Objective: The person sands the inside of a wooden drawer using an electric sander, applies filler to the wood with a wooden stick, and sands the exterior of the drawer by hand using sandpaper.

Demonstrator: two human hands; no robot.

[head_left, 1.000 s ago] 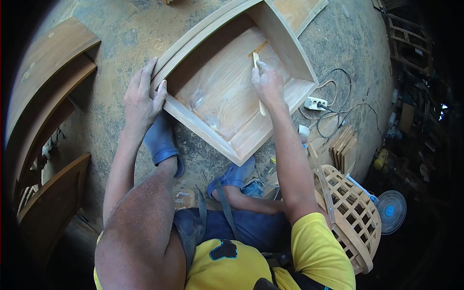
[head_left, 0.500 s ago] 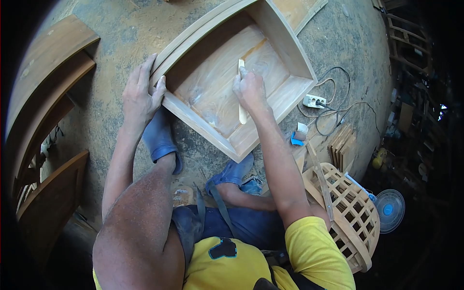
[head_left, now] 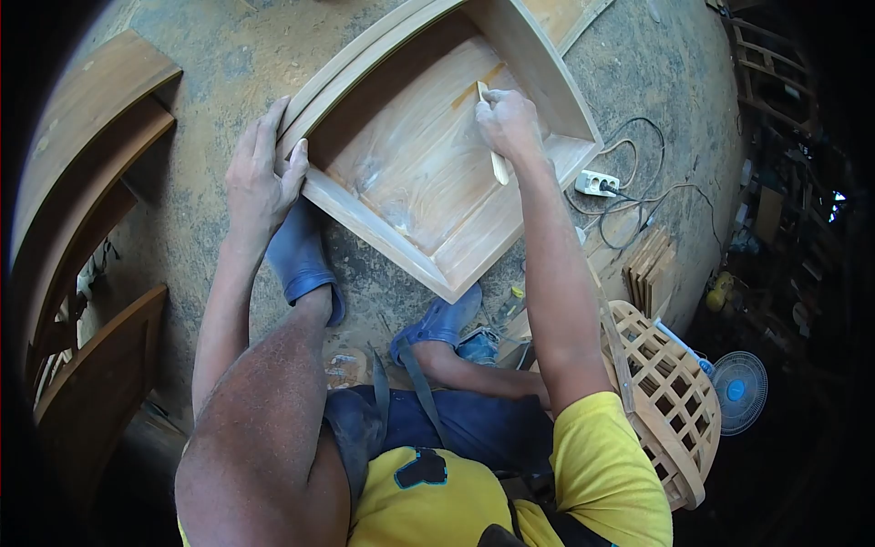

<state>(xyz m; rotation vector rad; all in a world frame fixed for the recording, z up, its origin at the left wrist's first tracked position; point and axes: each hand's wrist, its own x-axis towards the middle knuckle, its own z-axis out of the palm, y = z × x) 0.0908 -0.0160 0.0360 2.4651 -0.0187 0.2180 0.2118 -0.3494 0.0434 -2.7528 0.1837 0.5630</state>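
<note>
A pale wooden box point(head_left: 410, 137) with curved sides lies tilted on the floor, its open side facing up. My left hand point(head_left: 264, 169) grips its left corner, the thumb inside the rim and the fingers along the outer edge. Inside the box, my right hand point(head_left: 510, 123) is closed around a thin flat wooden stick point(head_left: 499, 169). The stick's upper end rests near an orange-brown streak point(head_left: 463, 98) on the box's inner bottom, by the right side wall.
Curved wooden panels point(head_left: 91, 87) stand at the left. Right of the box lie a white power strip point(head_left: 597, 184) with cables and stacked wood pieces point(head_left: 650, 263). A wooden lattice piece point(head_left: 670, 374) and a fan point(head_left: 739, 392) are at the lower right.
My right hand has moved up and to the right inside the box, carrying the stick toward the orange-brown streak. My left hand still holds the corner.
</note>
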